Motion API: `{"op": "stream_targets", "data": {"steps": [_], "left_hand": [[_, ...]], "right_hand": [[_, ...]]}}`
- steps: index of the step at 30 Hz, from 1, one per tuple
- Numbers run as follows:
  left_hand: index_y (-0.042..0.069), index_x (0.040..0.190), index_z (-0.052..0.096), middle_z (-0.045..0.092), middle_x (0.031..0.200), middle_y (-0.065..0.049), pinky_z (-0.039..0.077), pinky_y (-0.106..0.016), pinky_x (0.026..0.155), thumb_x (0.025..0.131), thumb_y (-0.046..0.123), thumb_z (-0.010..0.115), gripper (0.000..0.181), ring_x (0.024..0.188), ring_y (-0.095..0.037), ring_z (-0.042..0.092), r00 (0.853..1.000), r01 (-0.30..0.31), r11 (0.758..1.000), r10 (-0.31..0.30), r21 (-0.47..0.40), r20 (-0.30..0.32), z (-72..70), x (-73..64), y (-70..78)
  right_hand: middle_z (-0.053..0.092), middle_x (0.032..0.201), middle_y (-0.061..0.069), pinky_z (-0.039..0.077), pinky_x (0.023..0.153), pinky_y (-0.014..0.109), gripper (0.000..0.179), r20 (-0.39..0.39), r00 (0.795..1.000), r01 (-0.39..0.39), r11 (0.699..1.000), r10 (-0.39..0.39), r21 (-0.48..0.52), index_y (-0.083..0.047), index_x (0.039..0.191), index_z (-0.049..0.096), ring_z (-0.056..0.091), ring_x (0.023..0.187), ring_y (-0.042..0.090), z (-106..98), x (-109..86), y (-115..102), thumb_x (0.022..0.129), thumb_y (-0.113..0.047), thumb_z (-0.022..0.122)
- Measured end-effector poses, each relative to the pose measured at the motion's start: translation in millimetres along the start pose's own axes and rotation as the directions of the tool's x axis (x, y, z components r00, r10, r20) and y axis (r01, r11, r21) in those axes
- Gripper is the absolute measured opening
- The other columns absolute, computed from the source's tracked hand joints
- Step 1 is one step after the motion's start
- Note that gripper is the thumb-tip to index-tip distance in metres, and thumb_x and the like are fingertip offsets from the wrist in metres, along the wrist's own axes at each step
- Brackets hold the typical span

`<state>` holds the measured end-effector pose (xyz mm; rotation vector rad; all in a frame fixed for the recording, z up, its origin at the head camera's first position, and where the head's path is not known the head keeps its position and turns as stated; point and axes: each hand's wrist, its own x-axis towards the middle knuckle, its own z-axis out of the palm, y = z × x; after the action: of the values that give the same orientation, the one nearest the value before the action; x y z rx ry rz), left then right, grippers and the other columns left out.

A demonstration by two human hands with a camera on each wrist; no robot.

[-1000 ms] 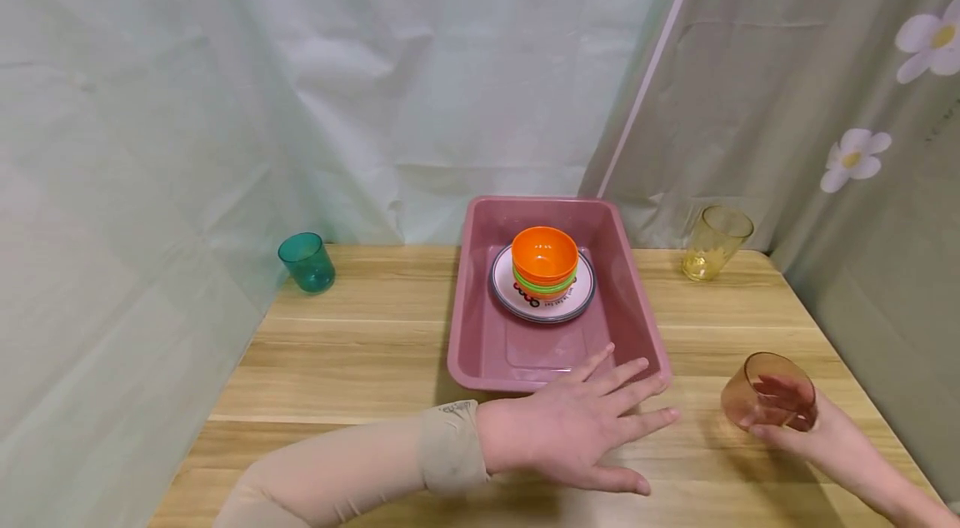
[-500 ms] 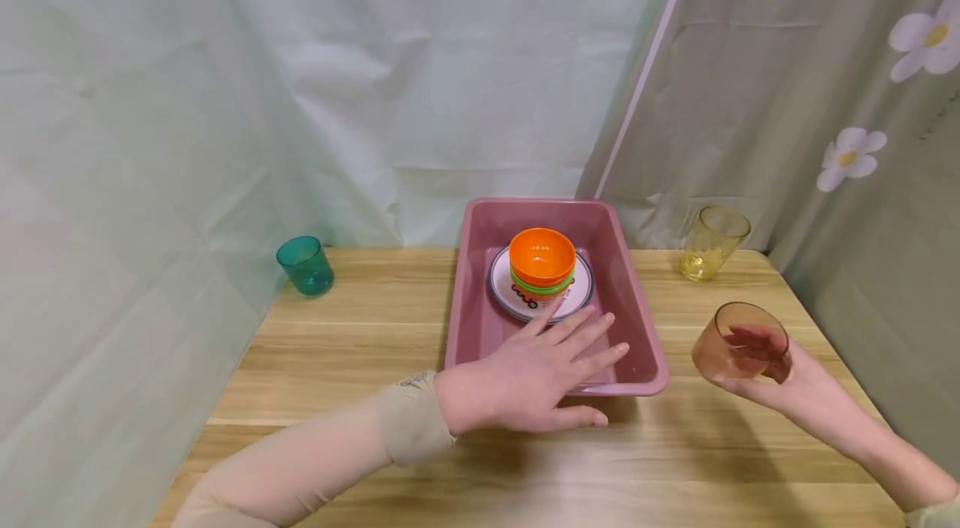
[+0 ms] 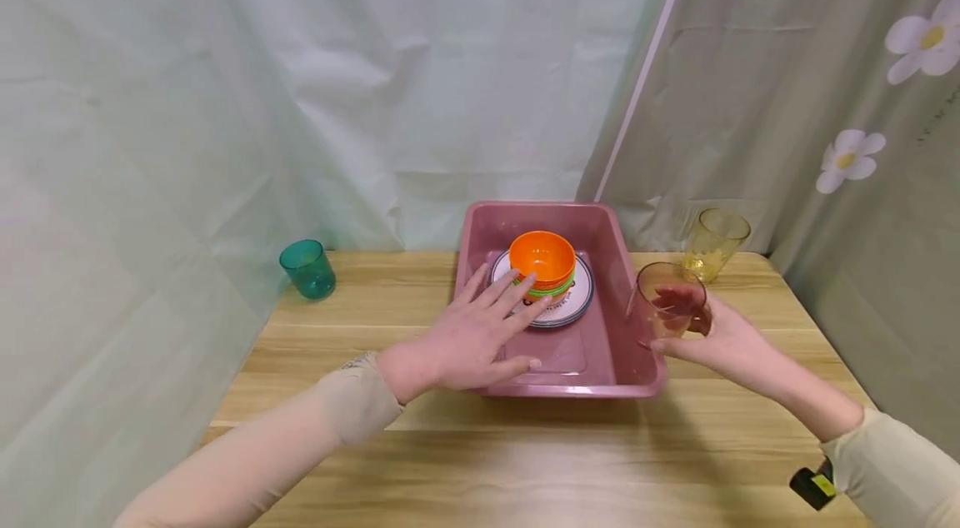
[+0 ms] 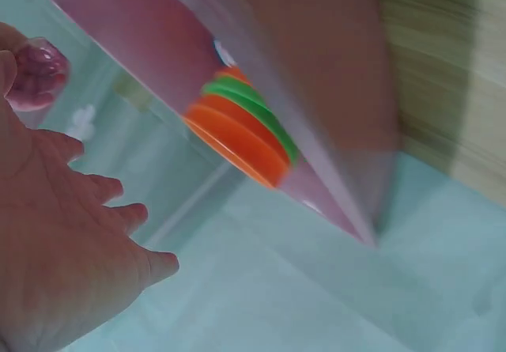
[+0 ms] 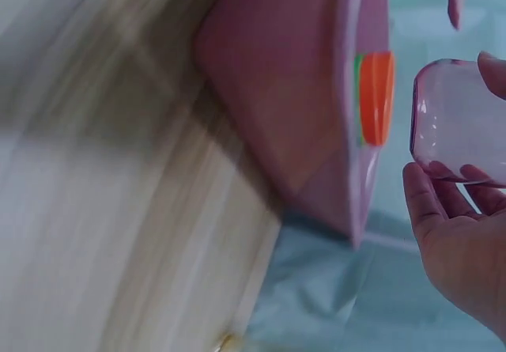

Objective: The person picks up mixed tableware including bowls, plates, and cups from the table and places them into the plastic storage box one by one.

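My right hand (image 3: 723, 345) grips a clear pinkish-brown cup (image 3: 660, 316) at the right rim of the pink tub (image 3: 652, 374). In the right wrist view the cup (image 5: 458, 123) sits between thumb and fingers, above the rim's height. My left hand (image 3: 465, 336) hovers over the tub's front left side, fingers spread and straight, holding nothing. Its fingertips overlap the stacked orange and green bowls (image 3: 543, 255) in the head view. Those bowls stand on white plates (image 3: 581, 299) with dark rims inside the tub. The left wrist view shows the left hand (image 4: 71, 233) beside the tub, palm visible.
A teal cup (image 3: 308, 270) stands at the table's back left corner. At the back right is a yellow cup (image 3: 716, 241), partly behind the held cup. Pale curtains (image 3: 420, 78) surround the wooden table (image 3: 360, 286) at the back and sides.
My right hand has raised the pinkish-brown cup and carried it left and away from me to the tub's right rim. The left hand has moved left and farther forward, over the tub.
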<state>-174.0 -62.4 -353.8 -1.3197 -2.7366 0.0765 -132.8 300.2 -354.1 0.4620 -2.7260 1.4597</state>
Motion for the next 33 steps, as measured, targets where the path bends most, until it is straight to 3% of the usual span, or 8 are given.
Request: {"op": "stream_targets", "data": {"steps": [6, 12, 20, 24, 27, 30, 33], "left_hand": [[0.027, 0.166, 0.014, 0.003, 0.172, -0.006, -0.007, -0.058, 0.121, 0.100, 0.070, 0.037, 0.083, 0.157, -0.030, -0.001, 0.996, 0.084, 0.996, -0.085, -0.038, -0.009, -2.1, -10.8, -26.4], [0.023, 0.166, 0.018, 0.007, 0.172, -0.008, -0.008, -0.058, 0.121, 0.101, 0.068, 0.039, 0.082, 0.157, -0.032, 0.005, 0.991, 0.134, 0.989, -0.135, -0.059, -0.014, -0.6, -16.9, -48.3], [0.025, 0.166, 0.010, 0.004, 0.172, -0.006, -0.007, -0.058, 0.122, 0.101, 0.068, 0.039, 0.082, 0.157, -0.031, 0.004, 0.980, 0.197, 0.977, -0.197, -0.080, 0.009, 1.6, -15.6, -64.3], [0.026, 0.166, 0.009, 0.008, 0.171, -0.007, 0.001, -0.057, 0.123, 0.101, 0.070, 0.038, 0.084, 0.156, -0.031, 0.009, 0.978, 0.209, 0.963, -0.210, -0.170, 0.010, 0.8, -13.0, -65.7], [0.030, 0.166, 0.011, 0.017, 0.170, -0.004, 0.018, -0.056, 0.122, 0.098, 0.073, 0.042, 0.086, 0.154, -0.030, 0.018, 0.970, 0.237, 0.908, -0.243, -0.345, 0.025, -1.8, -9.0, -62.1], [0.030, 0.166, 0.015, 0.026, 0.167, -0.002, 0.030, -0.056, 0.117, 0.094, 0.071, 0.052, 0.091, 0.150, -0.029, 0.025, 0.961, 0.247, 0.807, -0.274, -0.537, 0.031, -6.4, -1.5, -54.3], [0.025, 0.166, 0.019, 0.032, 0.162, -0.003, 0.037, -0.053, 0.113, 0.092, 0.064, 0.063, 0.094, 0.145, -0.027, 0.033, 0.959, 0.218, 0.714, -0.283, -0.666, 0.011, -10.7, 9.5, -44.7]], "right_hand": [[0.063, 0.132, 0.011, 0.052, 0.090, 0.026, 0.067, 0.072, 0.997, -0.009, 1.000, 0.008, 0.017, -0.002, 0.138, 0.054, 0.062, 0.109, 0.025, 18, 25.8, -20, 0.083, -0.021, 0.087], [0.064, 0.126, 0.014, 0.056, 0.088, 0.029, 0.071, 0.141, 0.990, -0.015, 0.998, 0.007, 0.053, 0.000, 0.139, 0.052, 0.064, 0.105, 0.027, 37, 49.2, -32, 0.082, -0.022, 0.088], [0.066, 0.123, 0.014, 0.055, 0.089, 0.027, 0.072, 0.174, 0.985, 0.000, 0.996, -0.014, 0.086, 0.004, 0.140, 0.049, 0.064, 0.107, 0.026, 57, 69.0, -30, 0.082, -0.017, 0.087], [0.066, 0.120, 0.015, 0.055, 0.089, 0.027, 0.073, 0.196, 0.981, -0.015, 0.993, -0.008, 0.116, 0.006, 0.140, 0.047, 0.065, 0.107, 0.026, 61, 71.2, -27, 0.083, -0.016, 0.086], [0.067, 0.119, 0.015, 0.054, 0.089, 0.028, 0.073, 0.199, 0.980, -0.012, 0.993, -0.012, 0.117, 0.007, 0.140, 0.046, 0.066, 0.106, 0.026, 63, 72.3, -26, 0.083, -0.017, 0.086], [0.067, 0.119, 0.014, 0.055, 0.089, 0.029, 0.073, 0.193, 0.981, -0.003, 0.995, -0.016, 0.099, 0.006, 0.139, 0.047, 0.065, 0.105, 0.027, 65, 73.7, -27, 0.083, -0.019, 0.086], [0.066, 0.119, 0.015, 0.055, 0.088, 0.031, 0.073, 0.194, 0.980, 0.011, 0.995, -0.030, 0.099, 0.006, 0.139, 0.048, 0.065, 0.104, 0.029, 67, 75.3, -29, 0.083, -0.019, 0.086]]}}
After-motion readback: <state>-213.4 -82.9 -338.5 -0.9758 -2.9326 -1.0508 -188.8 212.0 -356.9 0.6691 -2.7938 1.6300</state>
